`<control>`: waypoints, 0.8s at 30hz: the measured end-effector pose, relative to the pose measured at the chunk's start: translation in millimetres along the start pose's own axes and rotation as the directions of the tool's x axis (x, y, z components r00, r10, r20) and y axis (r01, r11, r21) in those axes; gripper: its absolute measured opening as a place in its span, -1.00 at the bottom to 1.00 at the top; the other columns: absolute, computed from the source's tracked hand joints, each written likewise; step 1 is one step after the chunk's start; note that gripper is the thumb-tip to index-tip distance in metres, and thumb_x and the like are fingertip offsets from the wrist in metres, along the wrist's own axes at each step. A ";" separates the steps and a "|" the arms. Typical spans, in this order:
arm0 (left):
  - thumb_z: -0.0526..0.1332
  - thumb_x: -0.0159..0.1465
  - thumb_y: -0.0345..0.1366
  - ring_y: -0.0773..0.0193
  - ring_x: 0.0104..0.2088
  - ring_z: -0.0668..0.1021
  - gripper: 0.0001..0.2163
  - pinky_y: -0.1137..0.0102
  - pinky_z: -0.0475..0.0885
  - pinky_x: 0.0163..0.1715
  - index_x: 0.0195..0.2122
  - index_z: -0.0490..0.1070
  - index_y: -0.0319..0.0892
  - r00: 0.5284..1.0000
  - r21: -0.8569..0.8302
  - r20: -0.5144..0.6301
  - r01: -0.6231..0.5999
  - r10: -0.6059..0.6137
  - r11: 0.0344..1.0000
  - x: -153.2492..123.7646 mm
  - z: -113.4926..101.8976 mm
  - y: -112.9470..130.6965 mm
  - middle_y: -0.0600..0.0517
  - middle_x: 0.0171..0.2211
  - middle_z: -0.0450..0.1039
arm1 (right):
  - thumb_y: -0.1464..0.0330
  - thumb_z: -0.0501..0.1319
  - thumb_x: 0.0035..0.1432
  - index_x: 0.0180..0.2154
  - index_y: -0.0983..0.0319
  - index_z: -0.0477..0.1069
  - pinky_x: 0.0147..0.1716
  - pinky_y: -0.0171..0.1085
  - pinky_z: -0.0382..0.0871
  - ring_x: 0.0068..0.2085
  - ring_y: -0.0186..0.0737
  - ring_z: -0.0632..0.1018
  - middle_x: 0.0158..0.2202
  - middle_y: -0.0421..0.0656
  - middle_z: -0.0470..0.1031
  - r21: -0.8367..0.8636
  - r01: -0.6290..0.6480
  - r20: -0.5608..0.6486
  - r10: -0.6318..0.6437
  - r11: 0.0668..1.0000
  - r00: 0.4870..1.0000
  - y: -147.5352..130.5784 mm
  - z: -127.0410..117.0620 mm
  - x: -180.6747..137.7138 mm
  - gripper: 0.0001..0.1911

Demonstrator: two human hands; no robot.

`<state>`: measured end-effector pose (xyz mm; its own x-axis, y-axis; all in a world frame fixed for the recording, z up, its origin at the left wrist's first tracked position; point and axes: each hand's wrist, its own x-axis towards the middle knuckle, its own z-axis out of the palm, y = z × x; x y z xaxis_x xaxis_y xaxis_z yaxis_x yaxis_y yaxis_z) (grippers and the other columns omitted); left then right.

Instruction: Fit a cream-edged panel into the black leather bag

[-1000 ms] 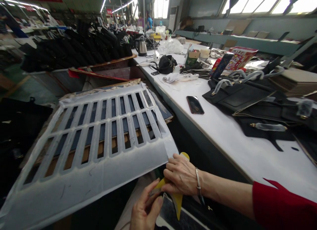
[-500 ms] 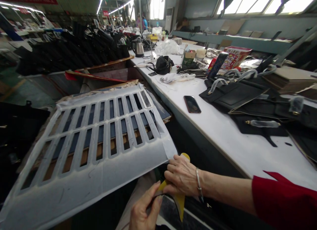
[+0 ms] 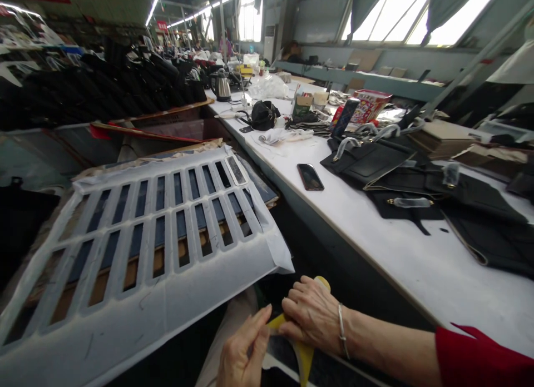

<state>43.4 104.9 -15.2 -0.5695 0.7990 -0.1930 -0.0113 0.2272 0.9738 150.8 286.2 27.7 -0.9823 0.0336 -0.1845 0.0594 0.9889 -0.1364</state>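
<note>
Both hands now sit lower and a little more right than before, away from the white slotted sheet [image 3: 142, 231]. Left hand [image 3: 244, 351] pinches the yellow strip [image 3: 303, 353] at its near end. Right hand [image 3: 312, 314] presses flat on the strip. Further right, a phone [image 3: 310, 177] lies on the table [image 3: 417, 259].

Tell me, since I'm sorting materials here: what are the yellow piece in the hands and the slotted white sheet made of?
Yellow piece: probably thin leather or imitation leather, matte, and it bends under the right hand. Slotted white sheet: looks like stiff card or plastic, matte and scuffed, with cleanly cut slots.
</note>
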 end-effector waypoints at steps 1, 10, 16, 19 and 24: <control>0.14 0.32 0.03 0.02 0.13 0.52 -0.62 0.22 0.33 0.23 0.00 0.57 0.00 0.998 -0.032 0.044 0.053 -0.052 0.998 3.3 -3.2 2.5 -0.01 0.07 0.53 | 0.01 0.03 0.37 -0.40 0.22 0.37 -0.30 -0.15 0.15 -0.36 -0.17 0.46 -0.42 -0.15 0.49 -0.002 -0.014 0.003 0.014 1.000 1.000 -1.8 -0.2 -0.6 -0.53; 0.31 0.16 -0.03 -0.08 -0.05 0.61 -0.63 0.12 0.43 0.08 -0.08 0.62 -0.11 0.940 -0.272 0.268 0.286 -0.213 0.919 25.3 -12.6 2.8 -0.07 -0.15 0.64 | -0.02 -0.04 0.32 -0.48 0.18 0.19 -0.31 -0.16 0.14 -0.44 -0.20 0.34 -0.52 -0.24 0.26 0.585 -0.324 0.137 0.303 0.744 0.943 17.5 -6.9 -31.3 -0.52; 0.32 0.15 -0.08 -0.03 -0.06 0.60 -0.63 0.22 0.43 0.01 -0.09 0.61 -0.15 0.937 -0.278 0.266 0.301 -0.228 0.912 25.2 -11.5 3.2 -0.08 -0.15 0.64 | -0.29 -0.19 0.19 -0.25 0.21 0.29 -0.29 -0.22 0.31 -0.29 -0.18 0.38 -0.31 -0.17 0.34 0.846 -0.332 0.242 0.254 0.418 0.937 22.8 -5.1 -21.2 -0.28; 0.34 0.13 -0.08 0.02 -0.13 0.61 -0.61 0.26 0.44 -0.05 -0.08 0.61 -0.19 0.921 -0.275 0.291 0.340 -0.259 0.899 26.2 -12.0 6.1 -0.06 -0.20 0.65 | -0.30 0.08 0.05 -0.05 0.20 0.34 -0.31 -0.27 0.33 -0.27 -0.19 0.40 -0.26 -0.19 0.38 0.913 -0.280 0.243 0.154 0.297 0.958 19.9 -0.3 -3.4 -0.24; 0.38 0.09 -0.03 0.09 -0.25 0.61 -0.58 0.30 0.44 -0.15 -0.11 0.61 -0.20 0.916 -0.372 0.290 0.374 -0.276 0.850 27.1 -8.0 0.0 -0.03 -0.32 0.64 | 0.12 0.30 0.07 -0.03 0.25 0.36 -0.43 -0.34 0.22 -0.39 -0.29 0.33 -0.40 -0.28 0.30 0.925 -0.288 0.243 0.199 0.247 0.949 11.3 11.6 16.3 -0.50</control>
<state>21.3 122.1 -19.5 -0.2806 0.8308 -0.4807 -0.5283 0.2844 0.8000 137.6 296.3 11.9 -0.8776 0.1939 -0.4385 0.4624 0.1008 -0.8809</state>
